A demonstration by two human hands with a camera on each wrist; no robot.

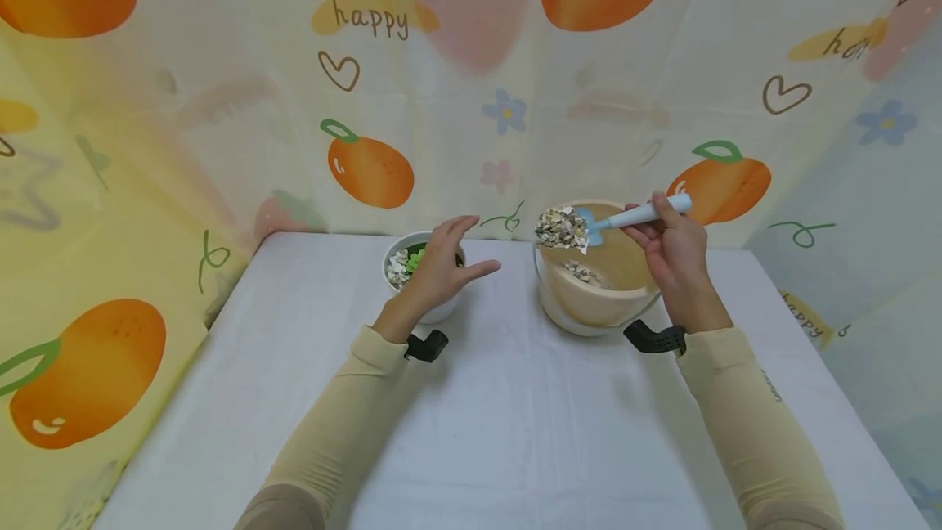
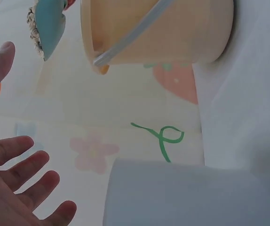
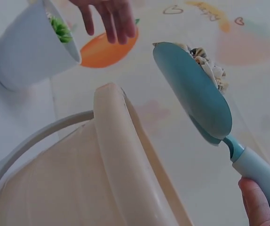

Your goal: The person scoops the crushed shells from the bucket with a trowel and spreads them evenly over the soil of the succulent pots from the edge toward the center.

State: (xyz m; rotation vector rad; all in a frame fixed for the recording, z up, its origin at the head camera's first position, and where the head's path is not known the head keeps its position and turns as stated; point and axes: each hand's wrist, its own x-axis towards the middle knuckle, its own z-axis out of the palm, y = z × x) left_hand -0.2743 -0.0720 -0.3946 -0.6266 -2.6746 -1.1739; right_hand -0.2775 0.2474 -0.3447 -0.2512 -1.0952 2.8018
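My right hand (image 1: 673,256) grips the pale handle of a small blue trowel (image 3: 194,92). A heap of shells or pebbles (image 1: 562,227) lies on its blade, which is held over the left rim of a cream bucket (image 1: 596,309). More of the same bits (image 1: 585,272) show inside the bucket. My left hand (image 1: 440,264) hovers by a white pot (image 3: 29,52), thumb and fingers spread apart, holding nothing. In the pot are a green plant (image 1: 415,260) and whitish stones (image 1: 398,270), partly hidden behind the hand.
A white cloth covers the table (image 1: 508,424). Behind it hangs a printed curtain (image 1: 456,145) with oranges and hearts, close to the table's back edge. The bucket's grey handle (image 2: 130,35) hangs down along its outer side.
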